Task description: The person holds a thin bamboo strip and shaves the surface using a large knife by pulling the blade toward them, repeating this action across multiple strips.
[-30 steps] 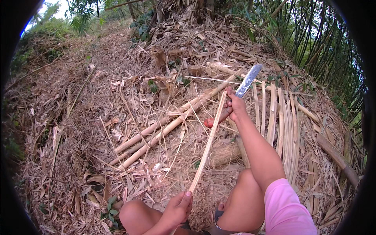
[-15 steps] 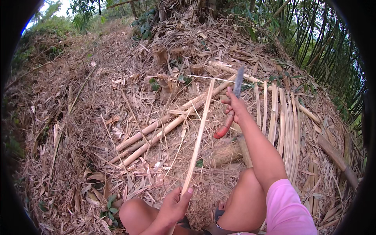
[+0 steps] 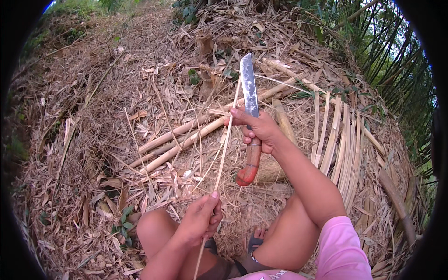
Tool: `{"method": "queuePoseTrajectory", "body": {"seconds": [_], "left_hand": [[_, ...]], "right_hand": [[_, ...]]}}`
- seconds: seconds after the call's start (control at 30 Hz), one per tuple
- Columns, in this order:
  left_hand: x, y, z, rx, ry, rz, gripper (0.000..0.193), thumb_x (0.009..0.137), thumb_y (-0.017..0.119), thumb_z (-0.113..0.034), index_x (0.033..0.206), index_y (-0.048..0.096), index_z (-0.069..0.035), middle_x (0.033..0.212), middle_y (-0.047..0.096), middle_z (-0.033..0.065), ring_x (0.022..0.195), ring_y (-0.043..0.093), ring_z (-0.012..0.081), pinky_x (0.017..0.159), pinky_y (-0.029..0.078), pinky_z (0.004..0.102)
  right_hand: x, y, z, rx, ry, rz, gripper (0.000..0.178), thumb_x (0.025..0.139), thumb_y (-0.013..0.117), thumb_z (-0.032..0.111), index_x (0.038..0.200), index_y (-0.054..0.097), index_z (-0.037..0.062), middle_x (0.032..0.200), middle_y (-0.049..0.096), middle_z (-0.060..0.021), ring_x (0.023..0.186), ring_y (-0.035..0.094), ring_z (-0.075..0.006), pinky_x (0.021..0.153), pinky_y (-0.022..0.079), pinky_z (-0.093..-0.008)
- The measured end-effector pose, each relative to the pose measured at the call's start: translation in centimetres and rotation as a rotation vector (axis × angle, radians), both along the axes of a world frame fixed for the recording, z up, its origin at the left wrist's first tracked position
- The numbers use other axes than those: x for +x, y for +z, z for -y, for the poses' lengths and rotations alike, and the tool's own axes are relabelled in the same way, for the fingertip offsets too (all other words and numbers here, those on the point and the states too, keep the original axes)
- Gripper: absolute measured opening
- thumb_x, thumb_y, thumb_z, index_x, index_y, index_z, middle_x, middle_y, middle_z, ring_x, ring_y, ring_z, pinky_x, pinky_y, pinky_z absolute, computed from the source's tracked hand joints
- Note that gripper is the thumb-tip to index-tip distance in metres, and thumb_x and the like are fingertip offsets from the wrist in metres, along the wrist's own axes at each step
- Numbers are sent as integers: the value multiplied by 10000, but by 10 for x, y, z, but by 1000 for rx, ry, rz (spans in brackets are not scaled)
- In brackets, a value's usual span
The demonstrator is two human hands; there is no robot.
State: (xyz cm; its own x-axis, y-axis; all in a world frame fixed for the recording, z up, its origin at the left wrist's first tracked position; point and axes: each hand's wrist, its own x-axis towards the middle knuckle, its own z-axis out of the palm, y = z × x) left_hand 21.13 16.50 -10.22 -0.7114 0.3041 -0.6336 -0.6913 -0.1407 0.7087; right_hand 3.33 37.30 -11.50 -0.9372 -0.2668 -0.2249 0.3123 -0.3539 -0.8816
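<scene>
Low in front of me, my left hand (image 3: 203, 218) is closed around the lower part of a long, thin bamboo strip (image 3: 225, 147), its edge now toward me. The strip slants up and away, its tail running down past my wrist. My right hand (image 3: 259, 129) grips a machete (image 3: 250, 88) by its wooden handle, which ends in a red curved butt. The broad, stained steel blade points away from me. My right thumb and forefinger reach left to the strip and touch it beside the blade.
Cut bamboo poles (image 3: 186, 154) lie crosswise on dry leaf litter beyond my hands. To the right, several split bamboo strips (image 3: 344, 144) rest side by side over a pole. A short log (image 3: 266, 171) lies behind the machete handle. Stumps (image 3: 206, 77) stand farther off.
My right hand and the machete have come left and nearer, up to the strip. The left hand has risen slightly, and the strip has turned from its broad face to its narrow edge.
</scene>
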Motion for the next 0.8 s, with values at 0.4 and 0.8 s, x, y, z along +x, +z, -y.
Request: {"method": "queuePoseTrajectory", "body": {"seconds": [0.4,0.8], "left_hand": [[4,-7,6,285,-81,142,661,1002,212,-622,1031,514,-34,738,474,61,538,490,190,586,528,384],[7,-8,12,256,-144,135,574,1032,248,-523,1052,523,-19,680,388,-16,482,318,73,406,272,223]], "right_hand": [[-6,-6,-3,-51,-211,40,235,805,790,112,879,588,18,701,603,-13,457,413,-31,411,402,-214],[-12,-4,-20,73,-377,74,402,967,591,340,1092,569,-41,754,621,-63,463,405,-35,412,369,-190]]}}
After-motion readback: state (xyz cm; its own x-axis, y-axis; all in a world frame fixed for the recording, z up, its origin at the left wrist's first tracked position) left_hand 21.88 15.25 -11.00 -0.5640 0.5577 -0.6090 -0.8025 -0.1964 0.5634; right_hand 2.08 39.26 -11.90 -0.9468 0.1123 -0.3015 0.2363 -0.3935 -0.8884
